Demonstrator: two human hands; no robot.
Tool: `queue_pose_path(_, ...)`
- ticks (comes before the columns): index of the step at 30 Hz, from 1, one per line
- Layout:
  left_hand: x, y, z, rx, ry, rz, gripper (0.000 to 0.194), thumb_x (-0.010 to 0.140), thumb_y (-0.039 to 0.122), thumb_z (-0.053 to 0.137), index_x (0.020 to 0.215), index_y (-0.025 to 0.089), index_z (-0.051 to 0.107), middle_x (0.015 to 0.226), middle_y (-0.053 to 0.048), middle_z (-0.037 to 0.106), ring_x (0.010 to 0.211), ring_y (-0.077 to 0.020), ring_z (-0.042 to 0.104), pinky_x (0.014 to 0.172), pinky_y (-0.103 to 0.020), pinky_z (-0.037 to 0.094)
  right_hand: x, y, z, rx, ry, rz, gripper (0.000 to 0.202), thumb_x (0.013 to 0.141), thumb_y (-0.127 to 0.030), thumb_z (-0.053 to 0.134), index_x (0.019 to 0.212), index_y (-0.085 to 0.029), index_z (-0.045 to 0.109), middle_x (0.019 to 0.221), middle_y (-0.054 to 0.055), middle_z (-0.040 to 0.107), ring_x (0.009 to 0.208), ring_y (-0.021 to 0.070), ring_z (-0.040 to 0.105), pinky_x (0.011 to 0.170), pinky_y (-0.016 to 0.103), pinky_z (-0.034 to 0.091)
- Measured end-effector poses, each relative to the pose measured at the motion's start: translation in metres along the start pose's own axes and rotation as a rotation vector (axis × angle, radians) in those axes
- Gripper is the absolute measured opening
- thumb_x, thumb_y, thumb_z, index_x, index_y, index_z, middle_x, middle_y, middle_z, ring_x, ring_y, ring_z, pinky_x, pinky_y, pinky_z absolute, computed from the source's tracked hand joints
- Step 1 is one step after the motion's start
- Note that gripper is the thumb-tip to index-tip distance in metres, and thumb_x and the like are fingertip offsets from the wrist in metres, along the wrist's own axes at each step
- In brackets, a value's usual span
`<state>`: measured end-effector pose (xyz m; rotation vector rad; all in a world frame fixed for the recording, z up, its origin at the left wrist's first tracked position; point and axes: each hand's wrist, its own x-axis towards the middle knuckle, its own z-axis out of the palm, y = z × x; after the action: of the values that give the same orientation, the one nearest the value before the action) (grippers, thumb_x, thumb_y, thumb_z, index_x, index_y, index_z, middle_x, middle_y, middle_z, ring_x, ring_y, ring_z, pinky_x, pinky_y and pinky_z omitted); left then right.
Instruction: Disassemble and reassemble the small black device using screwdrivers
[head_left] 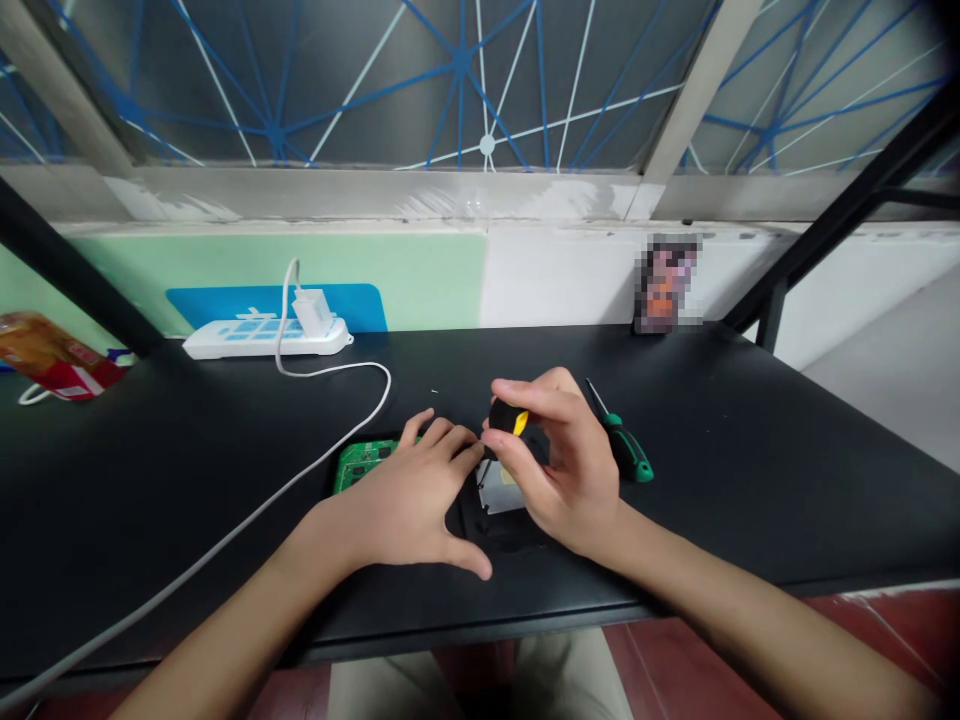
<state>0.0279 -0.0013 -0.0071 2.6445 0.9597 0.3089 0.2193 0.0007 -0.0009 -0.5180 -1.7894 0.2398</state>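
Note:
My right hand (574,455) grips a screwdriver (508,416) by its short black-and-yellow handle. The thin shaft points down at a silvery metal plate (496,492), which my right hand partly covers. My left hand (409,490) is spread flat over a dark-edged device, thumb stretched out and fingertips close to the screwdriver. From under the left fingers shows a green circuit board (361,460); the rest of it is hidden. To the right of my right hand lies a second screwdriver (628,448), green and black, with its metal shaft pointing away from me.
A white power strip (262,338) with a plugged-in charger (313,312) stands at the back left. Its white cable (315,465) runs across the black table (750,480) to the front left. A red-and-brown packet (60,355) lies far left; a blurred-out upright item (666,285) leans against the wall.

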Motion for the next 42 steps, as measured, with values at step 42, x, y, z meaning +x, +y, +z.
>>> queue_pose_path(42, 0.027, 0.030, 0.011, 0.125, -0.105, -0.038, 0.102, 0.083, 0.079, 0.061, 0.156, 0.012, 0.036, 0.153, -0.020, 0.048, 0.132, -0.0391, 0.045, 0.108, -0.051, 0.036, -0.003, 0.093, -0.070, -0.973, -0.671, 0.551, 0.039, 0.096, -0.040, 0.053, 0.124, -0.017, 0.066, 0.105, 0.015, 0.074, 0.102, 0.0348, 0.061, 0.083, 0.041, 0.042)
